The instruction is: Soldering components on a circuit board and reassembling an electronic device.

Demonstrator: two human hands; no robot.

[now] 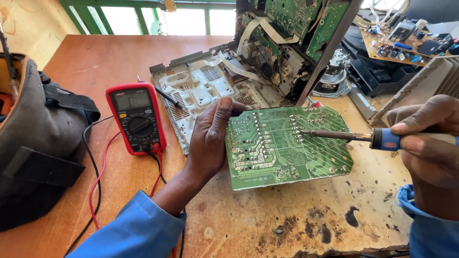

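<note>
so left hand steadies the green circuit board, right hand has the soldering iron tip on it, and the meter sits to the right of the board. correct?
One thing is off: the head view shows the red meter to the left of the green circuit board, not the right. The left hand does steady the board, and the right hand holds the soldering iron with its tip on it.

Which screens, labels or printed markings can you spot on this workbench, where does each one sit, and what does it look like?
Multimeter screen: left of the left hand, a grey rectangle in a red-cased meter.
Dial markings: below that screen, a ring of small print around a black knob.
Circuit board printing: small white marks on the green board, at the soldering iron tip.
</note>
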